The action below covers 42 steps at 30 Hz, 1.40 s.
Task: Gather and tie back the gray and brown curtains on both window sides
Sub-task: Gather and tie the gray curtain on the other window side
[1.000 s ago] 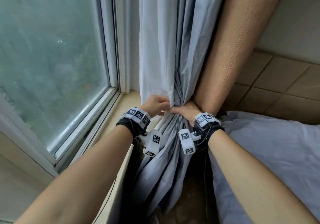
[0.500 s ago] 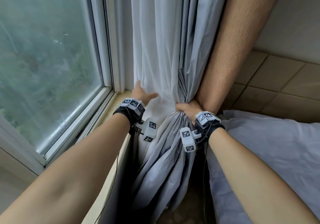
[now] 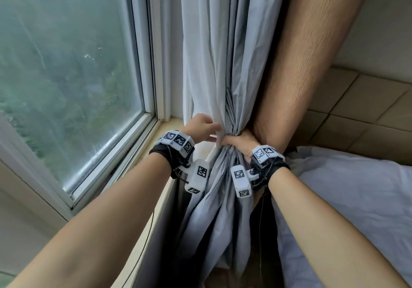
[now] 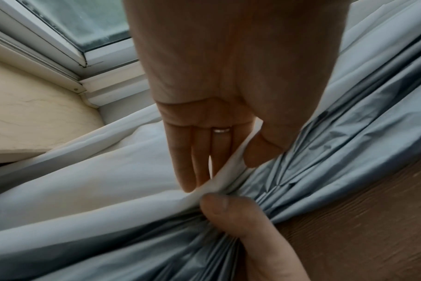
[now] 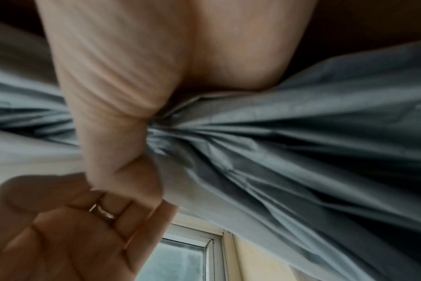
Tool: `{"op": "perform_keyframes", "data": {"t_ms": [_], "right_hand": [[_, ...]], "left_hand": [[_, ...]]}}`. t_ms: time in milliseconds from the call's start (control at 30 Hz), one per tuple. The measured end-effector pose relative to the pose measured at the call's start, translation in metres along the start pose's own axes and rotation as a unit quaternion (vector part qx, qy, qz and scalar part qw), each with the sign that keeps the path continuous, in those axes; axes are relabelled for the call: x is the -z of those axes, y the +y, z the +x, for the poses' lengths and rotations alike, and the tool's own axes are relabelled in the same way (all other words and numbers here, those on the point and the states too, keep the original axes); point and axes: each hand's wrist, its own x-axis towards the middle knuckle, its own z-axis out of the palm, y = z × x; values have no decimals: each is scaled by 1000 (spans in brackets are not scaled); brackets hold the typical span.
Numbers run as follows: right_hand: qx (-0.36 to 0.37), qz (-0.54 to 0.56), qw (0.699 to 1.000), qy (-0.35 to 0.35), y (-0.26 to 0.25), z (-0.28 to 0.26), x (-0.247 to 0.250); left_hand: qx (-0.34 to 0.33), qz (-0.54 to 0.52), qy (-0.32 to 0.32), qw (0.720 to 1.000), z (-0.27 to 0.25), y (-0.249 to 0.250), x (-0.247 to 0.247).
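Gathering is nearly done on this side: the right hand (image 3: 242,141) clenches the bunched gray curtain (image 3: 223,65) against the brown curtain (image 3: 296,69), while left hand (image 3: 199,128) fingers (image 4: 199,161) pinch in a last pale fold. No tie shows yet (the other side is unseen). Beside them: windowsill (image 4: 36,114), window (image 3: 66,65), tiled wall (image 3: 367,105).

A large window (image 3: 66,69) fills the space to my left, its white frame (image 3: 153,65) holding glass misted over blurred green trees. Below it runs a pale cream stone sill (image 4: 29,114). To my right a wall of beige tiles (image 3: 367,109) meets plain paint above. Soft, grey daylight comes in.
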Motion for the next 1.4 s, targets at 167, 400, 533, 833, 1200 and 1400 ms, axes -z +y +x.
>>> {"op": "perform_keyframes", "data": {"t_ms": [167, 400, 533, 833, 1200, 1400], "right_hand": [[3, -15, 1000, -4, 0, 0, 1], [-38, -73, 995, 55, -4, -1, 4], [-70, -59, 996, 17, -3, -2, 7], [-69, -46, 995, 56, -5, 6, 8], [-19, -41, 997, 55, -7, 13, -16], [-24, -44, 998, -26, -4, 7, -9]], "left_hand": [[24, 2, -72, 997, -7, 11, 2], [10, 37, 96, 995, 6, -8, 11], [15, 116, 81, 990, 25, -19, 17], [-9, 115, 96, 989, 30, -21, 19], [16, -33, -74, 997, 0, -5, 26], [24, 4, -88, 996, 1, 2, 18]]}}
